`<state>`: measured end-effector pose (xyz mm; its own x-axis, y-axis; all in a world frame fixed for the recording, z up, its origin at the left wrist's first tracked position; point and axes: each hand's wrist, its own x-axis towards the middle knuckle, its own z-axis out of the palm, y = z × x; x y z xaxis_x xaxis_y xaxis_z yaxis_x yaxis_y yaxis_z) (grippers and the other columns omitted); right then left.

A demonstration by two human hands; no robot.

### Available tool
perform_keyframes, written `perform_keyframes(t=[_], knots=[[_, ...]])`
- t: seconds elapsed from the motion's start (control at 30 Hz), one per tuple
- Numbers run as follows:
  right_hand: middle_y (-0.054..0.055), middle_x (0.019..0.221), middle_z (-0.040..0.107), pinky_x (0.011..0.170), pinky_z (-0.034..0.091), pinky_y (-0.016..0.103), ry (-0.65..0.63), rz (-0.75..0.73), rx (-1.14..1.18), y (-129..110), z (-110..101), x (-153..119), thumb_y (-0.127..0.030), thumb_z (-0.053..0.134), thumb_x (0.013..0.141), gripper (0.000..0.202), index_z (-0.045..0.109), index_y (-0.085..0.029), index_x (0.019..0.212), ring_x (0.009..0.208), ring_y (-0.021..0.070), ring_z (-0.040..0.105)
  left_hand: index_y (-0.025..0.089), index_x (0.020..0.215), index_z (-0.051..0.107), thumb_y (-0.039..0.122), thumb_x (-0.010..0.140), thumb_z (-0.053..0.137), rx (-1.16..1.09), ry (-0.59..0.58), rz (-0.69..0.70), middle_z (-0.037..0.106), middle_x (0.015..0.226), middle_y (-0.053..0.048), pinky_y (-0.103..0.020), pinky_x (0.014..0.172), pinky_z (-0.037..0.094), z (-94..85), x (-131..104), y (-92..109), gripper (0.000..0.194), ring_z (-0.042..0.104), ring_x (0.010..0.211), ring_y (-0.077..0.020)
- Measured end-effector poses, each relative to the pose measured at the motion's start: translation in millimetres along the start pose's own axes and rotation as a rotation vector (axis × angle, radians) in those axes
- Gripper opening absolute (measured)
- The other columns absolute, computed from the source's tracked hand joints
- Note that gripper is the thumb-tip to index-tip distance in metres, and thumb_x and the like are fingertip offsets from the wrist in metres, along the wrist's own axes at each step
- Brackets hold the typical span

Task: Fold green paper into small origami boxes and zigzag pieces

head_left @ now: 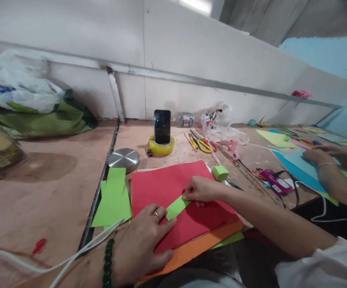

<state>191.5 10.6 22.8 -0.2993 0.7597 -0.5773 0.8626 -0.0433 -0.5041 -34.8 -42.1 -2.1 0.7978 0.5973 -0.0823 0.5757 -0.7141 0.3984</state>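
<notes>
Green paper strip (177, 208), one, on one red sheet (161, 182)

Pinched at its upper right end by the right hand (201, 189) in a narrow grip; at its lower left end, beside the left hand (143, 235), fingers spread wide. Along the red sheet's lower edge, one orange sheet (193, 251). Leftward, past one dark seam (96, 202), open room on the worktop (50, 200).
</notes>
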Motion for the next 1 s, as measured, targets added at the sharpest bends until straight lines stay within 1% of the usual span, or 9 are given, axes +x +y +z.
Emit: perform_keyframes(t=[0.17,0.27,0.37,0.57,0.7,0.77,0.83,0.9,1.0], knots=[[-0.001,0.049,0.059,0.047,0.030,0.020,0.149,-0.015,-0.231,-13,9,-13,-0.036,0.062,0.080,0.029,0.063,-0.015,0.060,0.046,0.0093,0.050,0.022,0.113,0.064,0.029,0.072,0.067,0.018,0.015,0.007,0.059,0.101,-0.010,-0.046,0.083,0.048,-0.7,1,2,0.042,0.050,0.097,-0.0293],[-0.002,0.048,0.059,0.048,0.032,0.019,0.067,-0.036,-0.175,-16,14,-12,-0.037,0.067,0.077,0.029,0.062,-0.016,0.058,0.047,0.0092,0.051,0.023,0.113,0.063,0.030,0.072,0.066,0.018,0.000,-0.004,0.058,0.102,-0.010,-0.045,0.084,0.048,-1.6,0,2,0.041,0.049,0.098,-0.0294],[-0.003,0.044,0.056,0.048,0.036,0.018,0.025,-0.005,-0.083,-3,12,-9,-0.035,0.064,0.078,0.031,0.058,-0.016,0.054,0.044,0.0090,0.052,0.025,0.114,0.062,0.030,0.073,0.065,0.020,0.004,-0.010,0.058,0.103,-0.009,-0.044,0.084,0.047,-1.9,-1,1,0.042,0.049,0.100,-0.0292],[-0.002,0.044,0.056,0.047,0.036,0.019,-0.009,0.048,-0.092,23,-8,-15,-0.035,0.059,0.081,0.033,0.056,-0.016,0.054,0.042,0.0094,0.051,0.027,0.112,0.063,0.032,0.069,0.066,0.031,0.024,-0.016,0.057,0.099,-0.007,-0.038,0.080,0.048,-2.5,-5,2,0.043,0.051,0.097,-0.0274],[0.000,0.049,0.057,0.048,0.032,0.021,0.111,0.060,-0.262,1,-25,-22,-0.032,0.058,0.082,0.034,0.058,-0.015,0.053,0.046,0.0096,0.047,0.024,0.113,0.060,0.035,0.067,0.068,-0.003,0.013,-0.023,0.058,0.103,-0.009,-0.041,0.082,0.049,-3.6,-5,4,0.049,0.051,0.099,-0.0292],[0.001,0.057,0.061,0.048,0.029,0.021,0.198,-0.069,-0.350,-20,-22,-19,-0.035,0.057,0.084,0.029,0.064,-0.015,0.064,0.051,0.0098,0.047,0.021,0.117,0.057,0.035,0.066,0.067,-0.014,0.028,-0.023,0.059,0.106,-0.010,-0.044,0.084,0.049,-4.0,-5,5,0.054,0.051,0.100,-0.0300],[0.001,0.066,0.064,0.049,0.028,0.021,0.155,-0.153,-0.387,-38,-10,-11,-0.041,0.060,0.082,0.027,0.068,-0.017,0.074,0.057,0.0110,0.050,0.019,0.114,0.057,0.036,0.067,0.066,-0.003,0.037,-0.027,0.060,0.107,-0.010,-0.045,0.086,0.048,-3.9,-5,6,0.051,0.052,0.100,-0.0303],[0.001,0.068,0.065,0.049,0.029,0.021,0.035,-0.198,-0.393,-50,3,-1,-0.035,0.063,0.080,0.021,0.070,-0.016,0.078,0.058,0.0113,0.051,0.019,0.108,0.060,0.037,0.069,0.065,0.023,0.030,-0.027,0.060,0.107,-0.011,-0.046,0.085,0.048,-3.4,-5,6,0.043,0.052,0.100,-0.0309],[0.000,0.059,0.063,0.049,0.032,0.020,-0.019,-0.150,-0.321,-51,13,11,-0.030,0.062,0.081,0.018,0.070,-0.015,0.076,0.054,0.0108,0.053,0.020,0.106,0.062,0.038,0.070,0.066,0.052,-0.003,-0.008,0.059,0.106,-0.011,-0.045,0.083,0.048,-3.0,-5,6,0.041,0.052,0.099,-0.0311]])
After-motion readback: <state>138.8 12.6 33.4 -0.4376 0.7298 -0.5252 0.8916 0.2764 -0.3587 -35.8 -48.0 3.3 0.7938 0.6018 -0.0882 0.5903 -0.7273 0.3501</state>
